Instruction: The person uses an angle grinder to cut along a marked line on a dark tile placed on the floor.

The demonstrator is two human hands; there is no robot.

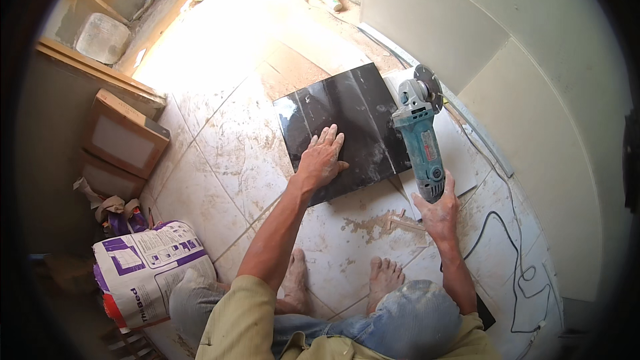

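A glossy black tile [360,110] with pale lines across it lies on the floor in front of me. My left hand [322,158] rests flat on its near left part, fingers stretched out. Gripped at its rear end by my right hand [439,213] is a teal angle grinder [424,143], held to the right of the tile. Its cutting disc [430,87] is at the far end, turned to the right, apart from the black tile. A white tile [457,153] lies partly under the grinder.
A white and purple bag [157,270] stands at my left, with cardboard boxes [123,137] beyond it. A dark cord [497,227] loops over the dusty tiled floor at right. Large pale panels [533,113] line the right wall. A small can [330,0] lies far off near the bright doorway.
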